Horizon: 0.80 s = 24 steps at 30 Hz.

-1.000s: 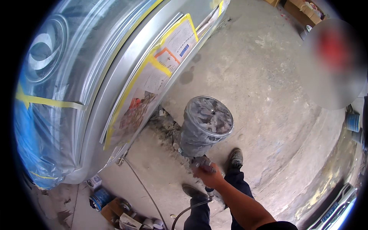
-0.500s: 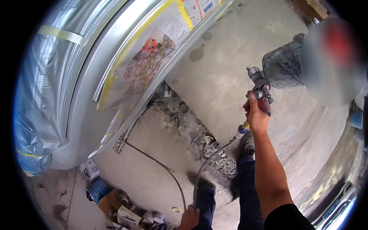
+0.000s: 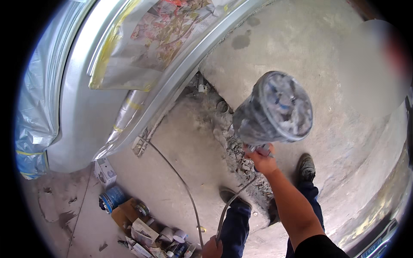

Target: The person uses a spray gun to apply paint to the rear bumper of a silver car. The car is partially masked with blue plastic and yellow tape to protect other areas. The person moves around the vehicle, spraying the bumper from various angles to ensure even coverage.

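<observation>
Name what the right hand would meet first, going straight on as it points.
Past the spray gun it holds, the right hand would probably meet the car's silver sill; depth is unclear.

The right arm (image 3: pixel 292 202) enters at the lower edge, right of the middle, and slants up and to the left. A short black sleeve (image 3: pixel 322 247) covers its upper part near the bottom of the frame; the forearm below it is bare. The wrist runs roughly in line with the forearm. The right hand (image 3: pixel 263 162) sits just below and right of the centre, its fingers curled closed toward the left; their tips are partly hidden and blurred. The left hand (image 3: pixel 212 248) shows low at the bottom edge, near the middle, fingers folded in a closed grip, its wrist cut off by the frame.
</observation>
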{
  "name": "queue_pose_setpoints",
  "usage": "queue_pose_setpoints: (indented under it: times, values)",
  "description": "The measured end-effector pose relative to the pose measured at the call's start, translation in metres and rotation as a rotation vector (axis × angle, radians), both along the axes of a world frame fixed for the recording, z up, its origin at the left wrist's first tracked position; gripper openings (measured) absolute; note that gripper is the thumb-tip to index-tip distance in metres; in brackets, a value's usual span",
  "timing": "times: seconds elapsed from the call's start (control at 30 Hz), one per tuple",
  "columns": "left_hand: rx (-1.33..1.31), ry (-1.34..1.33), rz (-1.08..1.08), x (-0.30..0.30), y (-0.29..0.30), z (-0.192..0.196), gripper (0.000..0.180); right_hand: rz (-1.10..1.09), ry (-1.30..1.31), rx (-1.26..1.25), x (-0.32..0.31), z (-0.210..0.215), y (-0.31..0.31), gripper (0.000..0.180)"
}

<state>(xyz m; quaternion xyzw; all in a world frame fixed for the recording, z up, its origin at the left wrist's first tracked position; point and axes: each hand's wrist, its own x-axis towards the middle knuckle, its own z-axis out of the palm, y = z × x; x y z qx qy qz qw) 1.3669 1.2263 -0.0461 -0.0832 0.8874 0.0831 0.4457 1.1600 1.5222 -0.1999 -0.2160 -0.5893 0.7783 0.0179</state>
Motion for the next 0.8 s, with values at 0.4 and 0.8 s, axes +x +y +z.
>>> queue_pose_setpoints:
  times: [0.4,0.8]
  values:
    - [-0.031,0.078,-0.128,-0.064,0.059,-0.059,0.029,-0.506,-0.111,0.099,-0.051,-0.030,0.108,0.036]
    - [-0.381,-0.005,-0.244,-0.036,-0.037,-0.024,0.029,0.103,-0.008,-0.406,0.006,-0.100,-0.092,0.021]
